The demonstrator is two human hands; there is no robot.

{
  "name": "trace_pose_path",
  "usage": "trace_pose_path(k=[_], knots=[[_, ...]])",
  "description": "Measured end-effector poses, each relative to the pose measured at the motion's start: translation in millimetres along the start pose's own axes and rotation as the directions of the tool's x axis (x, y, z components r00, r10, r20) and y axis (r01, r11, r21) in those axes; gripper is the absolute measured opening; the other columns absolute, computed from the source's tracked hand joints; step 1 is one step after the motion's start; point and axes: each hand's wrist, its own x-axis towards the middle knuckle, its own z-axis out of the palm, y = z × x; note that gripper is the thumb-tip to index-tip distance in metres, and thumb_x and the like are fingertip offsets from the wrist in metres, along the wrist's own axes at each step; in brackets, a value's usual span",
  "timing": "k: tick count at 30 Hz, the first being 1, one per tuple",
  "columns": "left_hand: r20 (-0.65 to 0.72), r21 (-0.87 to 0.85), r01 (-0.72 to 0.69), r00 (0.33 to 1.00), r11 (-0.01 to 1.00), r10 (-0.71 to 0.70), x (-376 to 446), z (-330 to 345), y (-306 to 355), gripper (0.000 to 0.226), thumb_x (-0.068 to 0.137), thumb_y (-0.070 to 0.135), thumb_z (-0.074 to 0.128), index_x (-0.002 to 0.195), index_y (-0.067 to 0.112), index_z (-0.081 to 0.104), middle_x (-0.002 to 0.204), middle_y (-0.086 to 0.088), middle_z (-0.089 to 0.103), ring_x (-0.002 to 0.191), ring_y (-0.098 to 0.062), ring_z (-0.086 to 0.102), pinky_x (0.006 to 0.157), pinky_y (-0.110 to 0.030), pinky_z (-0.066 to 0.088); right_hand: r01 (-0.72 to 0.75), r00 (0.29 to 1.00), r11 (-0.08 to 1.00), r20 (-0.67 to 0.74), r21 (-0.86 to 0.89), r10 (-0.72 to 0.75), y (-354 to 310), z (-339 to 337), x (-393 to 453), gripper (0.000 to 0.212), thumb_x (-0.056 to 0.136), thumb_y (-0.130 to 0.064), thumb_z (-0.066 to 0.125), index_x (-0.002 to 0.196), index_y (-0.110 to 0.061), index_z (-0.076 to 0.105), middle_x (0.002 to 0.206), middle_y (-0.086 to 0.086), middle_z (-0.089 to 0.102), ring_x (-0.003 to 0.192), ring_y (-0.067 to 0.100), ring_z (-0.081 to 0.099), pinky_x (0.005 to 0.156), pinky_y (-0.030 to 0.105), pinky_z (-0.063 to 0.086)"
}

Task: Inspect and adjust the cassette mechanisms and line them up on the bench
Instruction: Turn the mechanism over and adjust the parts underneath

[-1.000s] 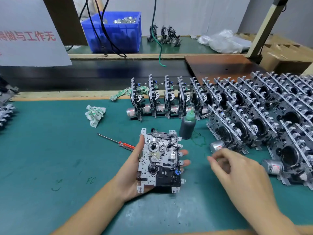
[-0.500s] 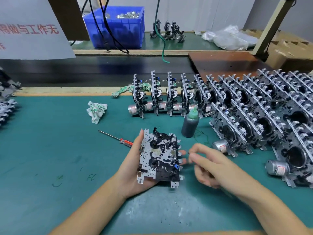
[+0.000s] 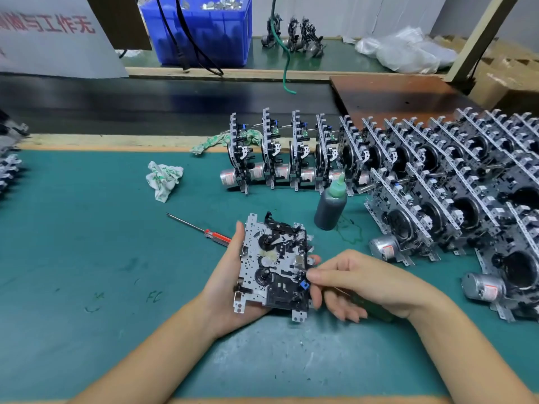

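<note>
Two bare forearms enter from 6 o'clock — no sleeves, gloves, watch or rings visible. Left hand (image 3: 224, 284) and right hand (image 3: 361, 284) unadorned; fingers (image 3: 316, 277) slender — nails short, unpainted.

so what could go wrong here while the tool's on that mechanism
The tool in the right hand meets the cassette mechanism by its small blue part; a slip could bend or nick nearby pieces. The left hand only cradles the mechanism above the bench, so a hard push might tip it out. The dark bottle stands close and could be knocked.
</note>
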Motion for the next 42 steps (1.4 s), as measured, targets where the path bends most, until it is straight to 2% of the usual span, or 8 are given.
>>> trace_pose_path(k=[6, 19, 25, 29, 32, 34, 38, 42], knots=[[-0.024, 0.021, 0.003, 1.000, 1.000, -0.003, -1.0, 6.3, -0.2, 0.084, 0.082, 0.073, 0.029, 0.112, 0.006, 0.070, 0.122, -0.020, 0.063, 0.112, -0.030, 0.062, 0.096, -0.041, 0.050, -0.022, 0.999, 1.000, -0.048, 0.013, 0.022, 2.7, 5.8, -3.9, 0.040, 0.084, -0.049, 0.047, 0.062, -0.022, 0.064, 0.040, -0.005, 0.034, 0.036, 0.008, 0.022, 0.037, 0.016, 0.021], [-0.050, 0.093, 0.027, 0.998, 0.995, -0.023, -3.1, 8.0, -0.1, 0.086, 0.084, 0.075, 0.023, 0.116, 0.010, 0.069, 0.125, -0.017, 0.062, 0.115, -0.027, 0.060, 0.094, -0.037, 0.051, -0.052, 0.993, 0.997, -0.106, -0.057, 0.045, -0.7, 14.9, -1.0, 0.049, 0.081, -0.049, 0.048, 0.047, -0.017, 0.059, 0.033, -0.003, 0.034, 0.032, 0.008, 0.023, 0.037, 0.015, 0.021], [-0.058, 0.111, 0.011, 0.998, 0.994, -0.004, -4.8, 9.1, -0.8, 0.085, 0.084, 0.075, 0.023, 0.114, 0.010, 0.070, 0.121, -0.018, 0.064, 0.110, -0.028, 0.063, 0.085, -0.035, 0.054, -0.093, 0.992, 0.993, -0.089, -0.079, 0.085, -1.0, 15.6, -2.2, 0.063, 0.096, -0.040, 0.038, 0.038, -0.020, 0.051, 0.028, -0.004, 0.038, 0.025, 0.006, 0.026, 0.034, 0.016, 0.019], [-0.064, 0.123, -0.002, 0.998, 0.992, 0.010, -5.0, 9.9, -1.4, 0.083, 0.083, 0.073, 0.025, 0.110, 0.011, 0.072, 0.118, -0.017, 0.066, 0.107, -0.028, 0.065, 0.082, -0.035, 0.055, -0.100, 0.989, 0.990, -0.116, -0.103, 0.088, -0.3, 17.4, -0.9, 0.067, 0.098, -0.040, 0.036, 0.035, -0.020, 0.047, 0.026, -0.002, 0.035, 0.027, 0.011, 0.024, 0.040, 0.020, 0.027], [-0.082, 0.148, -0.004, 0.997, 0.989, 0.016, -4.5, 9.9, -1.5, 0.081, 0.082, 0.073, 0.026, 0.108, 0.013, 0.073, 0.119, -0.016, 0.066, 0.109, -0.027, 0.064, 0.084, -0.035, 0.055, -0.119, 0.987, 0.987, -0.118, -0.104, 0.107, -1.4, 14.9, 0.4, 0.069, 0.099, -0.038, 0.035, 0.033, -0.021, 0.043, 0.025, -0.002, 0.032, 0.028, 0.011, 0.023, 0.047, 0.008, 0.033], [-0.089, 0.154, -0.004, 0.996, 0.988, 0.017, -4.4, 9.9, -1.7, 0.081, 0.082, 0.074, 0.026, 0.109, 0.013, 0.073, 0.120, -0.016, 0.065, 0.110, -0.027, 0.063, 0.085, -0.035, 0.055, -0.138, 0.986, 0.985, -0.109, -0.106, 0.126, -1.5, 12.5, 0.6, 0.066, 0.099, -0.038, 0.035, 0.037, -0.017, 0.042, 0.025, -0.002, 0.031, 0.026, 0.010, 0.022, 0.043, 0.006, 0.031], [-0.114, 0.162, -0.019, 0.993, 0.987, 0.038, -3.2, 9.3, -3.3, 0.079, 0.081, 0.074, 0.029, 0.109, 0.015, 0.072, 0.120, -0.015, 0.065, 0.110, -0.028, 0.063, 0.084, -0.036, 0.056, -0.128, 0.991, 0.985, -0.062, -0.119, 0.121, 0.3, 9.9, 1.5, 0.065, 0.098, -0.041, 0.037, 0.037, -0.018, 0.041, 0.026, -0.002, 0.029, 0.025, 0.011, 0.019, 0.035, 0.016, 0.024], [-0.122, 0.168, -0.038, 0.991, 0.985, 0.059, -1.9, 8.8, -4.4, 0.078, 0.080, 0.073, 0.031, 0.110, 0.014, 0.071, 0.121, -0.015, 0.065, 0.111, -0.028, 0.063, 0.085, -0.037, 0.056, -0.121, 0.993, 0.985, -0.026, -0.120, 0.118, 1.0, 7.6, 0.8, 0.065, 0.097, -0.044, 0.037, 0.038, -0.019, 0.040, 0.027, -0.002, 0.028, 0.027, 0.011, 0.017, 0.036, 0.016, 0.020]])
